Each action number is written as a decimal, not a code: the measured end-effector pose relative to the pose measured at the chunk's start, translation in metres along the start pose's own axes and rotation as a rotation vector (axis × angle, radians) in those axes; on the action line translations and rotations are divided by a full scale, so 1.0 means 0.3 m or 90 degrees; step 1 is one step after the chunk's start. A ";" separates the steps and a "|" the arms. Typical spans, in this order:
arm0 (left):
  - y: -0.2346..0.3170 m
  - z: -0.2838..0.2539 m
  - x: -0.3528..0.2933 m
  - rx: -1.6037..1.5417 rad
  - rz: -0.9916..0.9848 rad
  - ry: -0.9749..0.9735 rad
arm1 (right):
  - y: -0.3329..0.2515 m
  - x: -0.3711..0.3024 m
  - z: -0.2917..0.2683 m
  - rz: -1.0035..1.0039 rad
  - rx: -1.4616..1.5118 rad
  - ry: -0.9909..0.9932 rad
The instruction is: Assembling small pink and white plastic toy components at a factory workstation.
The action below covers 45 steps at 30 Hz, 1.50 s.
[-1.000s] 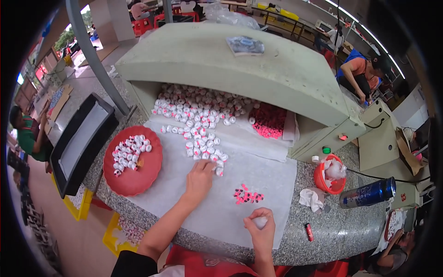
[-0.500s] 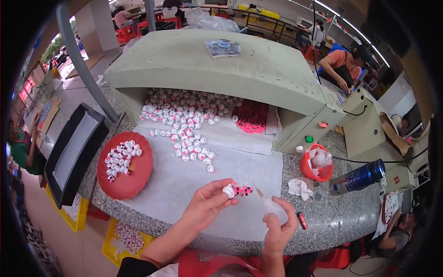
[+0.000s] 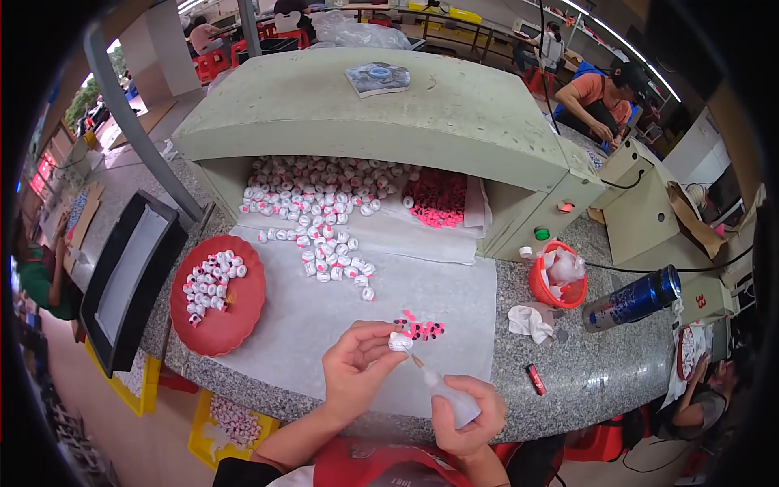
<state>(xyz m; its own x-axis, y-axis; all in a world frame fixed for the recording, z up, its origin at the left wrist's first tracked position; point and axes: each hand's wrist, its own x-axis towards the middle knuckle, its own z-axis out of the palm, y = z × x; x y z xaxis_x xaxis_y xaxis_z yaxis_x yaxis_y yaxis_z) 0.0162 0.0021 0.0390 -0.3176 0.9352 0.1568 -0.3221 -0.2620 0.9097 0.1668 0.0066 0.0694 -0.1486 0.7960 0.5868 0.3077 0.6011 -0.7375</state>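
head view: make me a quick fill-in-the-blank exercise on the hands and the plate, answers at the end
The nozzled bottle is in the person's ____ hand. The small piece in the left hand is mainly ____ in colour. The scalloped plate is coloured ____.

Missing words: right; white; red.

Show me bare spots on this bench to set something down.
Free: white sheet between red plate and left hand; the sheet right of the small pink pieces; granite counter between red tube and blue bottle. Crowded: under the pale green hood, packed with white pieces, and around the red basket, with crumpled tissue close by.
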 end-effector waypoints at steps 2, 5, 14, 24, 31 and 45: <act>-0.003 0.004 0.003 -0.006 0.011 -0.004 | 0.005 0.001 0.001 0.005 0.002 0.001; -0.010 0.003 0.005 -0.005 0.019 -0.010 | 0.010 0.003 0.003 0.015 0.006 0.004; -0.020 0.000 0.011 0.010 0.031 -0.013 | 0.017 0.011 0.013 -0.001 0.018 0.001; -0.005 -0.005 0.023 0.084 0.052 -0.032 | 0.008 0.050 -0.015 -0.045 0.015 -0.064; 0.007 -0.005 0.023 -0.017 -0.049 -0.024 | 0.021 0.046 -0.006 -0.037 0.029 -0.051; 0.013 -0.026 0.035 -0.134 -0.198 -0.027 | 0.027 0.037 -0.009 -0.049 0.053 -0.027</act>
<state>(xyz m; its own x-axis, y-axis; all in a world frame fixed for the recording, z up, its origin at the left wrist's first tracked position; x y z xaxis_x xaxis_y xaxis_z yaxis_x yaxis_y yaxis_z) 0.0047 0.0091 0.0411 -0.1402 0.9856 -0.0950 -0.5749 -0.0029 0.8182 0.1701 0.0202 0.0707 -0.2094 0.7486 0.6291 0.2157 0.6629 -0.7169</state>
